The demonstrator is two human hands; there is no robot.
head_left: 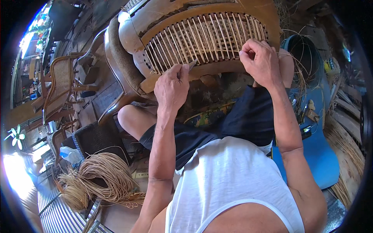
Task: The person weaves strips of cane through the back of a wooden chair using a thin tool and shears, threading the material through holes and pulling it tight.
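In front of me is a wooden chair frame (229, 66) with a curved opening and a row of small holes along its edge. Pale cane strands (196, 37) run side by side across that opening, with more cane visible behind them. My left hand (171, 88) is closed at the near rail, gripping a small pointed tool (193, 63) whose tip shows past the thumb. At the right end of the opening my right hand (261, 62) is closed in a pinch. What its fingertips hold is too small to make out; a thin strand trails near its outer side.
A large coil of cane (107, 176) lies at lower left, near a cane-backed chair (59, 83). On the right stand a dark green bucket (285, 43) with loose strands and a blue mat (320, 159) carrying small tools. Long cane bundles (342, 143) lie beyond.
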